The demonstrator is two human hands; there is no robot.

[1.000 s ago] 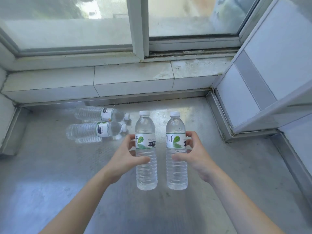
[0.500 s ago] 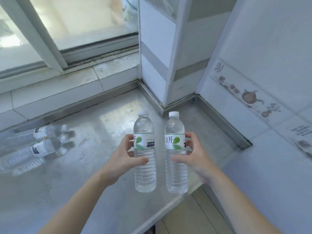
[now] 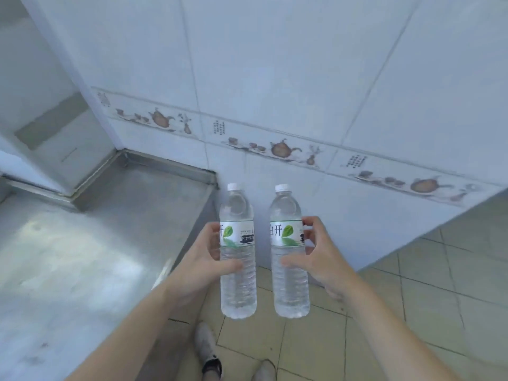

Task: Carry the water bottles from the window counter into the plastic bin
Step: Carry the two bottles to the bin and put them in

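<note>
Clear bottles [image 3: 238, 284] w/ white caps, green-leaf labels; wall tiles [image 3: 280, 149] w/ brown teapot border.

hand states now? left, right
Left hand: closed around the left water bottle, held upright.
Right hand: closed around the right water bottle, held upright.

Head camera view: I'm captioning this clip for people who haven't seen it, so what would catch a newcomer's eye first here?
Two clear water bottles stand out at centre, held upright side by side: the left bottle gripped by the left hand, the right bottle by the right hand. Behind them runs a band of teapot-patterned tiles across the pale wall, with the steel counter at left.
</note>
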